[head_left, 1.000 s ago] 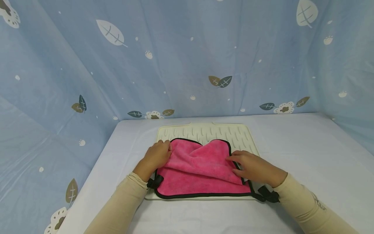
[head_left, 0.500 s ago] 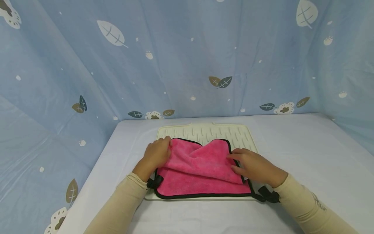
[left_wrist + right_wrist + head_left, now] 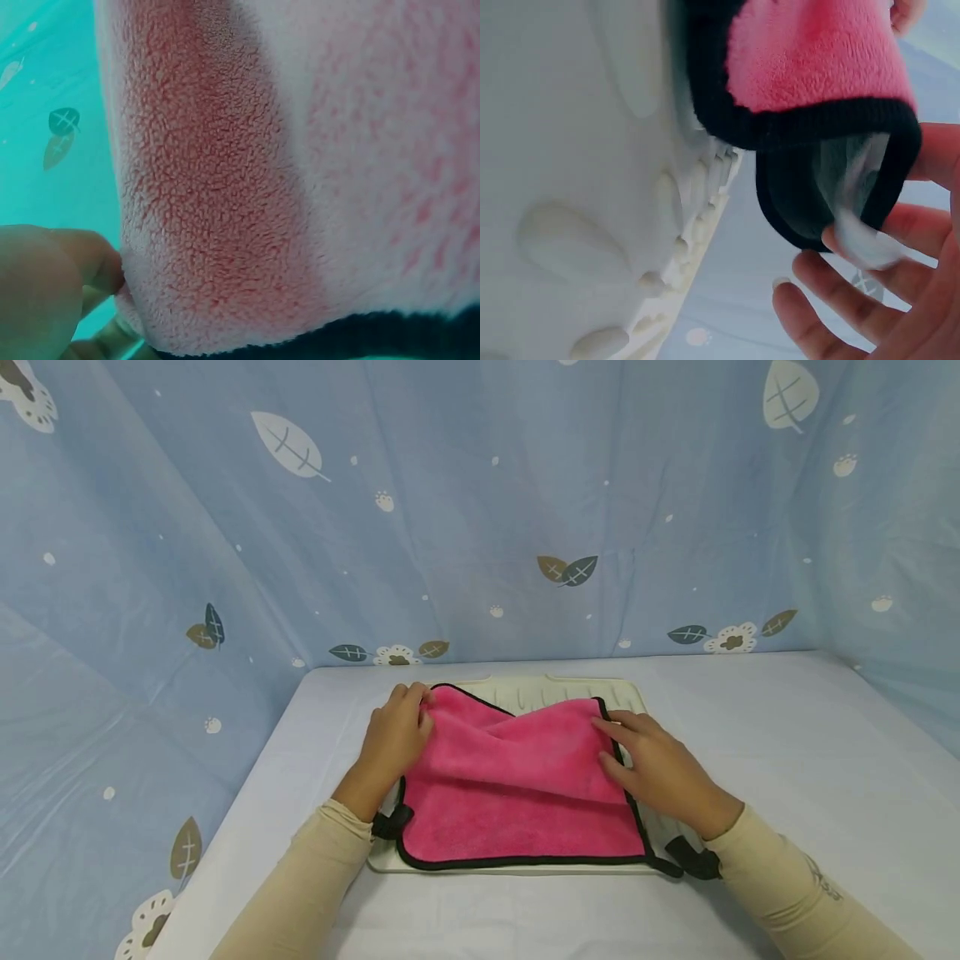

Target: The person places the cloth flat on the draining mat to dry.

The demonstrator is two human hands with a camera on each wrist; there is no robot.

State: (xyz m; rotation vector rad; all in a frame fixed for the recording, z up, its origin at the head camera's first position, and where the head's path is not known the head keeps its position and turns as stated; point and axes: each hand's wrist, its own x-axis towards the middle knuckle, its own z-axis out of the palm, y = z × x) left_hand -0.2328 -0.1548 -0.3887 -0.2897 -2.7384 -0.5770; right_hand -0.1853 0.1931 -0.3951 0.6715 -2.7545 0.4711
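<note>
A pink plush cloth [image 3: 517, 831] with black edging lies over a cream ribbed mat [image 3: 536, 692], its far part lifted into a soft fold. At the cloth's far left corner my left hand [image 3: 393, 731] pinches the edge; the left wrist view shows thumb and fingers [image 3: 90, 259] on the cloth's [image 3: 202, 195] side. My right hand [image 3: 667, 768] holds the right edge between thumb and fingers. In the right wrist view the cloth [image 3: 810, 60] curls, baring a dark grey underside and a whitish tag [image 3: 862, 240] near the right hand [image 3: 907, 307].
The mat sits on a white-covered table [image 3: 787, 760]. Behind and to the left hangs a blue curtain [image 3: 480, 510] with leaf and flower prints. Black straps [image 3: 693, 858] show at both wrists.
Both hands have moved away from me, raising the cloth's far edge and drawing it farther over the mat. Its top corners now spread wider, and more of the lower layer shows.
</note>
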